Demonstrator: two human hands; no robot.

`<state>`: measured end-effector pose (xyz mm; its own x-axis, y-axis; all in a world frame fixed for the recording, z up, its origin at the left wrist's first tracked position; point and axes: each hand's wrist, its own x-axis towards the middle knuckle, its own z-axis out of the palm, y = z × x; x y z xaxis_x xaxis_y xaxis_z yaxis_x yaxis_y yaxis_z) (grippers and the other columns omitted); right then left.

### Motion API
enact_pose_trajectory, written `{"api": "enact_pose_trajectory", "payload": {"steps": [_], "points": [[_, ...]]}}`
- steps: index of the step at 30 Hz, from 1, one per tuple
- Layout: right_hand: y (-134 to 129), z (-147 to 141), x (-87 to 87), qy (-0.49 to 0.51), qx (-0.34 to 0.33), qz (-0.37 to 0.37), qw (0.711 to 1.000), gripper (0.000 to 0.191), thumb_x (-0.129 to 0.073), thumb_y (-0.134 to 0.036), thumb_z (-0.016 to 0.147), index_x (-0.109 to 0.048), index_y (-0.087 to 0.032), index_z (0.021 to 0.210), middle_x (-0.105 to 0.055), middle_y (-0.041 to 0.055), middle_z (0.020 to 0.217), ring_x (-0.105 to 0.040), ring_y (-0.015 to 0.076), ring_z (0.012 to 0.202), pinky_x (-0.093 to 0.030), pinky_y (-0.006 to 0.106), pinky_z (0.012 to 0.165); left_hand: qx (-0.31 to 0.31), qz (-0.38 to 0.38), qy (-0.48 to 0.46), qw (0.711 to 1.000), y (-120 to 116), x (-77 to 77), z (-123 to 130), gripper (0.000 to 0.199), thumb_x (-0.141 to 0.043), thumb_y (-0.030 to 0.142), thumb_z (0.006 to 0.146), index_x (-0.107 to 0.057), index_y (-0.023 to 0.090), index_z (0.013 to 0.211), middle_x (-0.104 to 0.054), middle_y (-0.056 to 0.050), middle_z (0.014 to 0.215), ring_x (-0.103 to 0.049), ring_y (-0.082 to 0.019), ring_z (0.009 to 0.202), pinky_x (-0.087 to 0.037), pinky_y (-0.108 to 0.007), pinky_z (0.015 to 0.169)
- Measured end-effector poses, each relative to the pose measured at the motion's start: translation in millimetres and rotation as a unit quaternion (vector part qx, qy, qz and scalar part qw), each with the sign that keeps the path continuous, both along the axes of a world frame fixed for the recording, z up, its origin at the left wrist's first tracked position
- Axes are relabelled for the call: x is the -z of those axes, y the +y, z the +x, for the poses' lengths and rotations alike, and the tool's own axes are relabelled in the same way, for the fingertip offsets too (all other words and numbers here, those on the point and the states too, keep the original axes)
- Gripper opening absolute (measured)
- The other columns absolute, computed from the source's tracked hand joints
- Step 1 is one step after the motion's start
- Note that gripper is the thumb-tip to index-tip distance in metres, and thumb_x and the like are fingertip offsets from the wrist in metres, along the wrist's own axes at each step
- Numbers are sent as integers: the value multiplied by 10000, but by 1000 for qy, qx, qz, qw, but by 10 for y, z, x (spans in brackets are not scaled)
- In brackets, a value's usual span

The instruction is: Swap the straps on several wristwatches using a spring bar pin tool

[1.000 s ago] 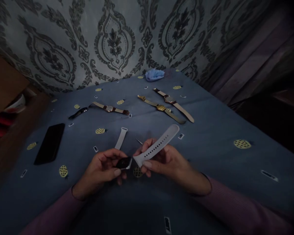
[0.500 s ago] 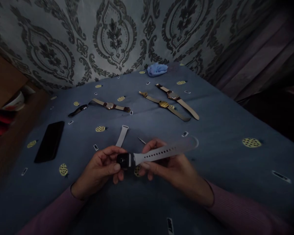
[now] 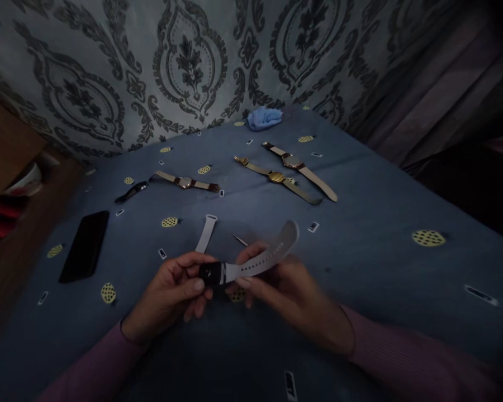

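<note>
Between thumb and fingers, my left hand [image 3: 171, 290] holds a black smartwatch body [image 3: 210, 273]. My right hand [image 3: 287, 287] pinches a light grey strap [image 3: 262, 261] with a row of holes, close to its narrow end. That end meets the right side of the watch body; whether it is joined there I cannot tell. The strap's free end curves up and is blurred. A second grey strap piece [image 3: 207, 233] lies on the cloth just behind my left hand. The tip of a thin pointed tool [image 3: 239, 240] shows behind my right fingers.
Two watches [image 3: 293, 161] [image 3: 276, 177] lie at the back right, another watch [image 3: 185, 182] and a dark one [image 3: 132, 191] at the back left. A black phone [image 3: 85, 245] is at the left. Blue crumpled cloth [image 3: 265, 118] sits near the wall.
My right hand has moved left, bringing the strap's end up against the watch body, where a gap showed before. The strap's free end now bends upward more. The view has shifted slightly.
</note>
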<state>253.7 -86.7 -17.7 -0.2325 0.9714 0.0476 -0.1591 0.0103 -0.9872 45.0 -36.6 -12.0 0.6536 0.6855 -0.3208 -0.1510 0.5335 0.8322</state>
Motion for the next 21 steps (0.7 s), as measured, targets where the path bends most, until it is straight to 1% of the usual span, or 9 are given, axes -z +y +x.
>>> {"api": "enact_pose_trajectory", "payload": {"steps": [6,10,15,21], "points": [[4,14,16,-41,-9,30,999,90,-575,-262,912,-519,-203,950,-668,14,820,-641,116,636,-559,243,580,-10,12,15,1000,-9,6,-7,302,-780,296,777,-701,177,1043,-665,12,628,-541,-36,382,-346,-69,327],[0,21,30,-71,-6,54,996,92,-560,-269,919,-511,-204,963,-620,-11,761,-621,119,614,-546,251,575,-13,21,28,999,-11,1,-2,303,-778,304,776,-698,175,1038,-639,26,593,-513,-31,367,-330,-71,323],[-1,34,4,-142,-1,93,986,84,-553,-275,926,-504,-215,959,-565,-38,685,-585,122,581,-499,246,539,-25,36,59,997,-31,-24,10,316,-775,313,770,-687,167,1036,-615,36,577,-484,-28,357,-318,-81,324],[14,52,-38,-195,7,136,971,55,-552,-252,916,-506,-223,924,-569,-33,694,-554,121,570,-479,258,552,-31,56,99,993,-54,-11,5,336,-784,303,744,-676,156,1025,-614,34,592,-511,-44,371,-335,-98,322]]}}
